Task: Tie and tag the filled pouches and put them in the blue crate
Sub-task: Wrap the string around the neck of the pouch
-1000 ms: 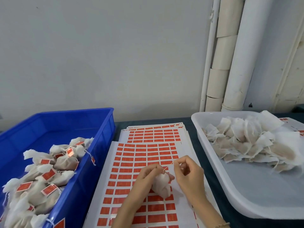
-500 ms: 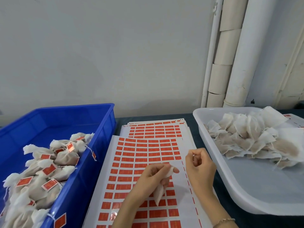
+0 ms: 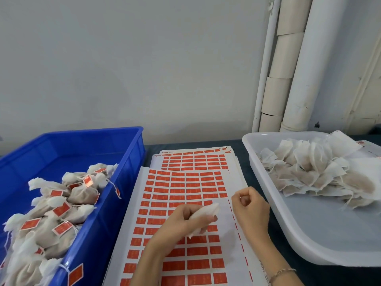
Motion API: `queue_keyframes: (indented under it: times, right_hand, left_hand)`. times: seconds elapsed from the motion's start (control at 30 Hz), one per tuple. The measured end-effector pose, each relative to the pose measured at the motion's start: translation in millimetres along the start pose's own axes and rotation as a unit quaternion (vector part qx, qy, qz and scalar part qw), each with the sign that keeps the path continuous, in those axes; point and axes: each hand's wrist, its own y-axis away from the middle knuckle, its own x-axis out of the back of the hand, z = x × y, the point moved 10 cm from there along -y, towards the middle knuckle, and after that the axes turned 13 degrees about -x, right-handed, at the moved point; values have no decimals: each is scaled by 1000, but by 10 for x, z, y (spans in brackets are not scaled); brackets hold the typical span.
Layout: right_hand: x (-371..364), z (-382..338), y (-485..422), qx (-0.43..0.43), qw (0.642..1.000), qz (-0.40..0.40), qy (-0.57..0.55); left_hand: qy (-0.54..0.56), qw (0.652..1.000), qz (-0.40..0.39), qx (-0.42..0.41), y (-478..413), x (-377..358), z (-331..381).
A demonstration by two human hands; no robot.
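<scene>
– Right hand [image 3: 250,207] has pulled away rightward from the pouch [image 3: 206,212]. I see curled fingers but can't tell if they pinch thread.
– And the left hand [image 3: 183,221]?
– Gripping the pouch above the label sheets [image 3: 185,182], between the blue crate [image 3: 127,162] on the left and the white tray [image 3: 319,234] on the right.

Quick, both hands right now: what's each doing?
Left hand: grips a white pouch.
Right hand: fingers curled, nothing visibly held; thread too fine to tell.
</scene>
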Motion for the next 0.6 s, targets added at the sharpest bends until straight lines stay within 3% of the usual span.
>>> queue_keyframes:
  times: [0.2, 0.3, 0.43, 0.5, 0.6]
  right_hand:
    - [-190, -23, 90, 20, 994, -51, 97]
    - [-310, -50, 173, 48, 986, -98, 124]
    - [-534, -103, 306, 71, 972, -208, 87]
    - [-602, -169, 363, 72, 961, -264, 40]
    - [-622, -287, 445, 80, 946, -314, -20]
  left_hand:
    - [116, 988, 84, -58, -12, 140, 83]
    - [102, 980, 158, -61, -12, 281, 48]
    - [-61, 972, 220, -53, 34, 412, -46]
    - [-194, 953, 227, -54, 33, 428, -50]
    - [-306, 919, 226, -102, -4, 380, 24]
